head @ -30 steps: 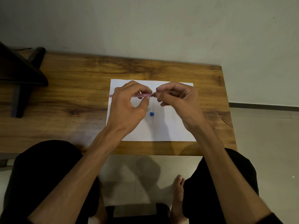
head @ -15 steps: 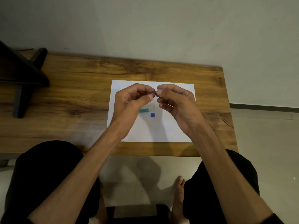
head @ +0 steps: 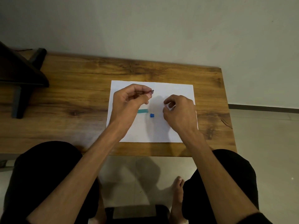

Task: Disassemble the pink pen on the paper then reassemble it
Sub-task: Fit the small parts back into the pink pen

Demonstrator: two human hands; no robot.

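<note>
My left hand [head: 127, 102] hovers over the white paper [head: 171, 133] and is shut on the pink pen. The fist hides the pen, apart from its dark end [head: 152, 91], which pokes out past thumb and forefinger. My right hand [head: 179, 112] sits apart to the right over the paper, fingertips pinched together. I cannot see anything between them. On the paper between the hands lie a teal pen piece [head: 143, 111], partly under my left hand, and a small blue cap [head: 152, 115].
The paper lies on a wooden table [head: 72, 97] whose right edge is near my right hand. A dark wooden stand [head: 21, 78] occupies the table's far left. A wall is behind, and my knees and a bare foot are below the front edge.
The hands met at the pen's right end and have now separated. My right hand pulled away to the right and down, while the left kept the pen and turned it into the fist.
</note>
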